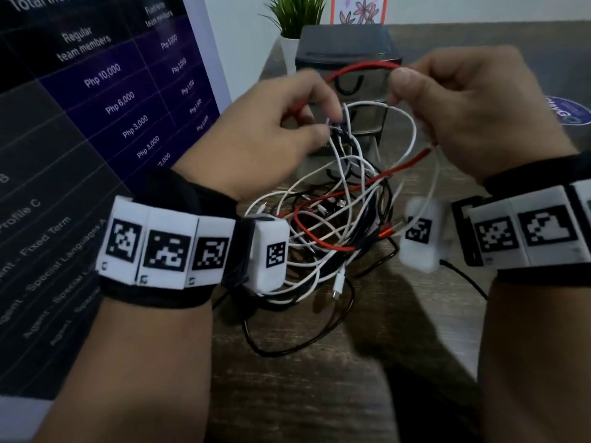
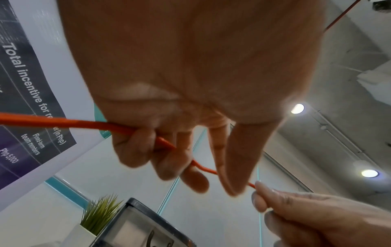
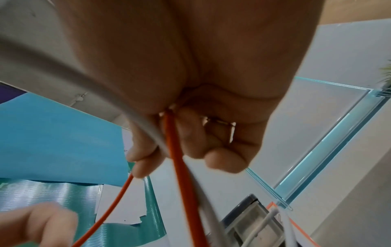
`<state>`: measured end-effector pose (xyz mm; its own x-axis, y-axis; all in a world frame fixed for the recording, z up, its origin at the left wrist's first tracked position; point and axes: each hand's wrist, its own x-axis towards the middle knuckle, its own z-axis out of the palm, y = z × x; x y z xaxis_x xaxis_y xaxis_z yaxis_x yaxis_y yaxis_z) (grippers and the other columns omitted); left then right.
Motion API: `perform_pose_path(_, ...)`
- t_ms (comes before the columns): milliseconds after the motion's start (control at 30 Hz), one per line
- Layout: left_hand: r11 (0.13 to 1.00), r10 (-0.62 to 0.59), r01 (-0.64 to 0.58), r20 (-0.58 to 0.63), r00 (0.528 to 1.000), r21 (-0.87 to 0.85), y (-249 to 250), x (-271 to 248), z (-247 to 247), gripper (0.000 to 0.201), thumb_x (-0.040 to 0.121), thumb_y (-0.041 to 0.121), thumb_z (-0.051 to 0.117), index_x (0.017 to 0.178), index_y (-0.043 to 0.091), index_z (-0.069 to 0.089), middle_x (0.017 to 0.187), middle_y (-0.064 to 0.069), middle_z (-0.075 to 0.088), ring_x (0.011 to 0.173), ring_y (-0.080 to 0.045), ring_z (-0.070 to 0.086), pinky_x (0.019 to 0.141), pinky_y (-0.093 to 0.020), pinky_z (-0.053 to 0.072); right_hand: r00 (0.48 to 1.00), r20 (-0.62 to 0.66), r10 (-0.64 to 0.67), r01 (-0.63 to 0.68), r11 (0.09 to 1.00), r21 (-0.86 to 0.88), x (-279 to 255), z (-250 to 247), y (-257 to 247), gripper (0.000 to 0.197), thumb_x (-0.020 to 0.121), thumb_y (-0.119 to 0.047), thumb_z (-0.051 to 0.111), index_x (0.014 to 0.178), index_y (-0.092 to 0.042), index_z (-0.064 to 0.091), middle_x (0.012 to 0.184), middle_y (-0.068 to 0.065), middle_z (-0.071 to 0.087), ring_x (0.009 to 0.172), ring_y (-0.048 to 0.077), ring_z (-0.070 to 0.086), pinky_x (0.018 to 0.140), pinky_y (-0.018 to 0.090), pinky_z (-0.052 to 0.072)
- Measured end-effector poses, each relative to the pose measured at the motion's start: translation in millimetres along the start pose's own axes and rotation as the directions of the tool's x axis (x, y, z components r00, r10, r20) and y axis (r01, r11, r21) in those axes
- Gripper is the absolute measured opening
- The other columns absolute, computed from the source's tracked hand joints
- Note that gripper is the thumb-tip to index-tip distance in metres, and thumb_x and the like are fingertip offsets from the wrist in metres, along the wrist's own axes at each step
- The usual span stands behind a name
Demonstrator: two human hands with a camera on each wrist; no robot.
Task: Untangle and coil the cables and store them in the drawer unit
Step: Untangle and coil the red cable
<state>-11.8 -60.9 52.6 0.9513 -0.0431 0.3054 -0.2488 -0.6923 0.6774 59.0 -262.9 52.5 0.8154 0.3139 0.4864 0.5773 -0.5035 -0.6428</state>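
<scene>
A tangle of white, black and red cables (image 1: 332,225) hangs from both hands down onto the wooden table (image 1: 319,378). My left hand (image 1: 281,123) curls its fingers round the red cable (image 1: 361,67), seen close in the left wrist view (image 2: 52,121). My right hand (image 1: 454,110) pinches the same red cable between thumb and forefinger, with a white cable (image 3: 148,128) running through its fist beside the red one (image 3: 177,158). A short red span stretches between the hands. The grey drawer unit (image 1: 345,46) stands behind them, its drawers closed.
A potted green plant (image 1: 295,17) and a pink-framed flower picture (image 1: 358,9) stand behind the drawer unit. A large printed poster (image 1: 96,107) leans at the left. A blue round sticker (image 1: 572,111) lies on the table at the right.
</scene>
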Motion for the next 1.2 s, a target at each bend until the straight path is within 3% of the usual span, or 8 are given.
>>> perform_pose_path(233, 0.996, 0.072, -0.076, -0.068, 0.995, -0.05, 5.0, 2.0, 7.0, 0.025, 0.093, 0.032, 0.065, 0.107, 0.024, 0.047, 0.091, 0.004, 0.06, 0.068, 0.002, 0.054, 0.065, -0.016, 0.045, 0.993, 0.01, -0.116, 0.113, 0.978, 0.176, -4.1, 4.8, -18.7, 0.013, 0.095, -0.038, 0.061, 0.091, -0.03, 0.07, 0.061, -0.032, 0.062, 0.057, -0.009, 0.057, 0.056, 0.008, 0.039)
perform_pose_path(433, 0.99, 0.133, -0.14, -0.184, 0.974, -0.028, 7.2, 3.1, 9.9, 0.028, 0.096, 0.03, 0.061, 0.121, 0.02, 0.052, 0.083, 0.016, 0.052, 0.068, 0.001, 0.047, 0.065, -0.007, 0.035, 0.977, 0.148, -0.156, 0.14, 0.984, 0.112, -3.3, 6.6, -19.9, 0.012, 0.095, -0.035, 0.062, 0.095, -0.027, 0.072, 0.061, -0.015, 0.06, 0.053, -0.002, 0.049, 0.053, 0.007, 0.037)
perform_pose_path(567, 0.985, 0.103, -0.142, -0.325, 0.94, -0.098, 4.8, 4.2, 6.1, 0.039, 0.099, 0.027, 0.055, 0.137, 0.02, 0.052, 0.071, -0.007, 0.047, 0.058, -0.007, 0.036, 0.06, -0.017, 0.034, 0.966, 0.252, -0.048, 0.039, 0.998, 0.04, -2.9, 2.8, -11.3, 0.007, 0.092, -0.031, 0.066, 0.088, -0.027, 0.072, 0.069, -0.01, 0.062, 0.058, -0.005, 0.052, 0.056, 0.002, 0.037)
perform_pose_path(733, 0.992, 0.004, -0.06, -0.435, 0.901, -0.114, 4.7, 5.0, 4.3, 0.035, 0.099, 0.033, 0.054, 0.131, 0.018, 0.055, 0.067, 0.013, 0.036, 0.057, 0.0, 0.035, 0.061, -0.013, 0.037, 0.965, 0.26, -0.013, -0.005, 0.998, 0.065, -4.4, 0.1, -11.3, 0.027, 0.089, -0.046, 0.065, 0.078, -0.024, 0.075, 0.057, -0.003, 0.064, 0.047, 0.003, 0.054, 0.051, 0.011, 0.044)
perform_pose_path(867, 1.0, -0.006, 0.007, 0.02, 1.0, -0.022, 11.5, -3.6, 2.7, 0.03, 0.084, 0.055, 0.066, 0.1, 0.03, 0.07, 0.077, 0.013, 0.063, 0.071, 0.002, 0.058, 0.071, -0.023, 0.051, 0.986, 0.167, 0.03, -0.058, 0.984, 0.169, -3.0, -1.4, -7.0, 0.039, 0.094, -0.038, 0.061, 0.082, -0.003, 0.071, 0.064, 0.01, 0.069, 0.056, 0.018, 0.07, 0.058, 0.031, 0.062)
perform_pose_path(967, 0.98, -0.159, 0.096, 0.397, 0.904, 0.173, 19.2, -6.9, 12.9, 0.045, 0.062, 0.068, 0.073, 0.098, 0.041, 0.071, 0.092, 0.03, 0.061, 0.089, 0.012, 0.054, 0.077, -0.022, 0.043, 0.988, 0.133, 0.084, -0.107, 0.979, 0.172, -2.1, -1.4, -2.5, 0.042, 0.098, -0.036, 0.057, 0.081, 0.001, 0.066, 0.065, 0.013, 0.067, 0.055, 0.02, 0.071, 0.057, 0.036, 0.062)
perform_pose_path(1100, 0.945, -0.217, 0.051, 0.504, 0.836, 0.322, 20.8, -2.0, 33.9, 0.059, 0.061, 0.065, 0.079, 0.113, 0.043, 0.063, 0.125, 0.019, 0.057, 0.115, -0.003, 0.052, 0.097, -0.031, 0.046, 0.984, 0.139, 0.107, -0.127, 0.981, 0.145, -1.4, -0.7, 0.9, 0.04, 0.101, -0.037, 0.052, 0.071, -0.012, 0.061, 0.059, 0.008, 0.063, 0.055, 0.021, 0.071, 0.06, 0.046, 0.062)
perform_pose_path(1200, 0.953, -0.218, 0.095, 0.436, 0.873, 0.287, 16.5, 0.1, 37.3, 0.052, 0.066, 0.066, 0.076, 0.103, 0.034, 0.058, 0.097, 0.017, 0.058, 0.085, -0.001, 0.055, 0.068, -0.029, 0.044, 0.991, 0.103, 0.083, -0.1, 0.981, 0.167, -1.4, -3.6, 0.8, 0.04, 0.101, -0.038, 0.05, 0.07, -0.015, 0.057, 0.064, 0.007, 0.063, 0.057, 0.02, 0.071, 0.055, 0.038, 0.06)
